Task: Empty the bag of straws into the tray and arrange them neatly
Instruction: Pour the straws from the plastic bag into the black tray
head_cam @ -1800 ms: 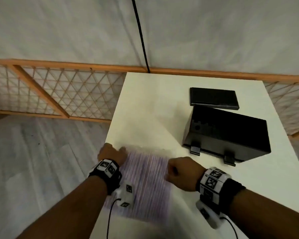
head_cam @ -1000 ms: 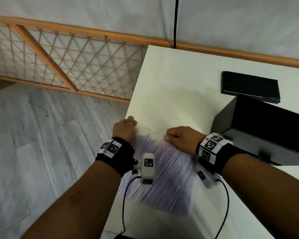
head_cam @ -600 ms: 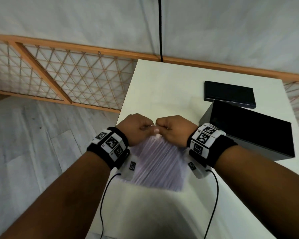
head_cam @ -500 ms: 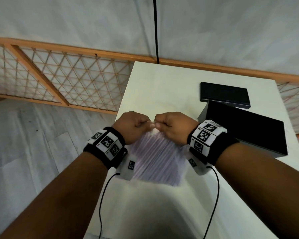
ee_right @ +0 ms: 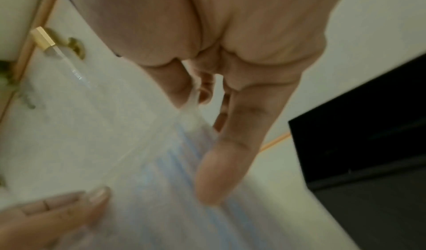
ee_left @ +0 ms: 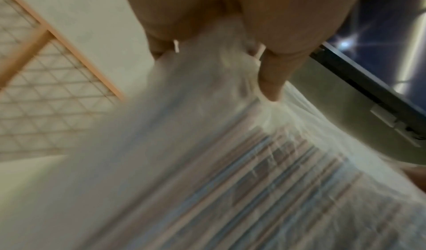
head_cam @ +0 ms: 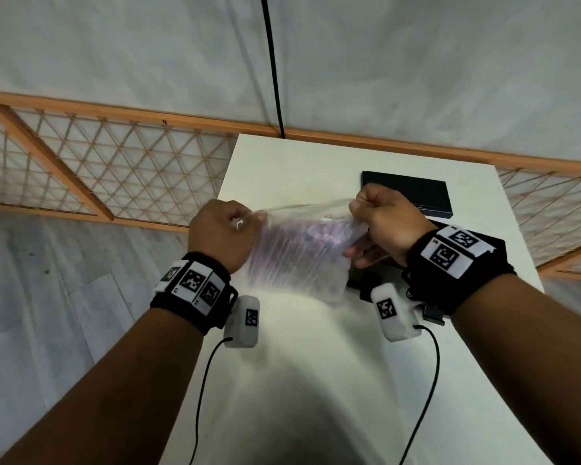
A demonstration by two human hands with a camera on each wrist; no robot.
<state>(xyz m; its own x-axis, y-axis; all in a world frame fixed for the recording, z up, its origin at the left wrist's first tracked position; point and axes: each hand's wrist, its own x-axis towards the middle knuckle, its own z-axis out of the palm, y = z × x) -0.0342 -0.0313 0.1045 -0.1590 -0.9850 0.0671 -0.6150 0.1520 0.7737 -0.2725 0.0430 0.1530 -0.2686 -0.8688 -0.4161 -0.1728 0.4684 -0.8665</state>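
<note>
A clear plastic bag point(head_cam: 299, 253) full of pale purple straws point(head_cam: 296, 239) hangs in the air above the white table point(head_cam: 296, 364), held by its top edge. My left hand point(head_cam: 225, 229) grips the bag's left top corner. My right hand point(head_cam: 379, 219) pinches the right top corner, and the mouth is stretched wide between them. The left wrist view has the bag point(ee_left: 230, 163) and its straws point(ee_left: 276, 172) running down from my fingers point(ee_left: 272, 79). The right wrist view catches the bag point(ee_right: 184, 172) pinched at my fingertips point(ee_right: 191, 93). The black tray point(head_cam: 483, 243) stands behind my right wrist, mostly hidden.
A flat black lid point(head_cam: 426, 196) lies on the table beyond the tray. The table's left edge drops to a grey floor point(head_cam: 47, 297). A wooden lattice fence point(head_cam: 98, 169) and a white wall with a black cable point(head_cam: 272, 62) stand at the back.
My hands lifted the bag off the table, met at the middle of its top edge, then pulled apart sideways. The bag's mouth now stands stretched between them.
</note>
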